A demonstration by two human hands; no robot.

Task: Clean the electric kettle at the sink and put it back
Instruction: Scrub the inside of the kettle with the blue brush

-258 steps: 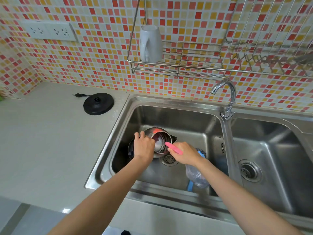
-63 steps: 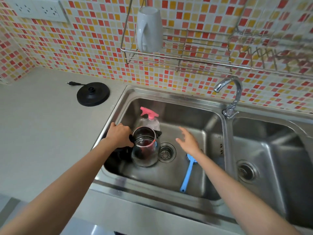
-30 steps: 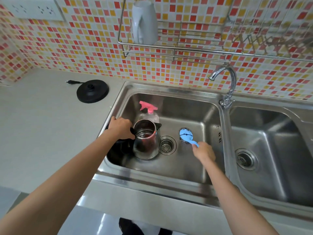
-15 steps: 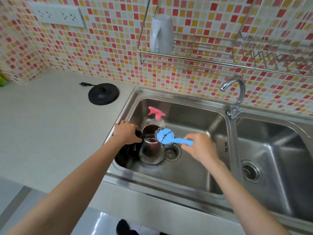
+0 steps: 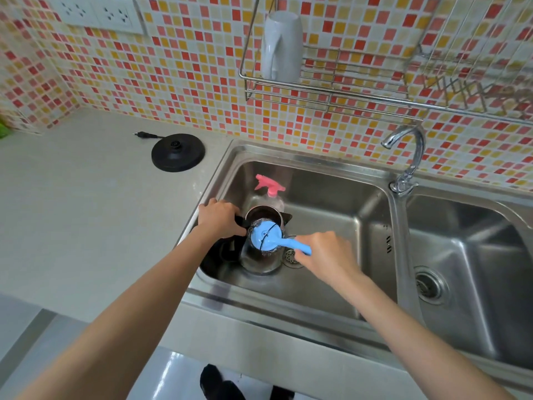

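Observation:
A steel electric kettle [image 5: 261, 261] stands upright in the left sink basin [image 5: 323, 203], its lid open. My left hand [image 5: 220, 219] grips the kettle's black handle at the basin's left wall. My right hand [image 5: 327, 254] holds the handle of a blue scrub brush [image 5: 266, 236]. The brush's round head with its wire scourer sits over the kettle's mouth. The kettle's black base [image 5: 178, 152] lies on the counter left of the sink, its plug loose beside it.
A clear spray bottle with a pink trigger [image 5: 269, 187] stands behind the kettle in the basin. The tap [image 5: 409, 157] rises between the two basins. A white mug [image 5: 281, 46] hangs upside down in the wire wall rack [image 5: 331, 90]. Wall sockets [image 5: 98, 13] sit top left.
My right hand picked the blue brush up from the basin floor and carried it left over the kettle's mouth. My left hand kept its hold on the kettle handle.

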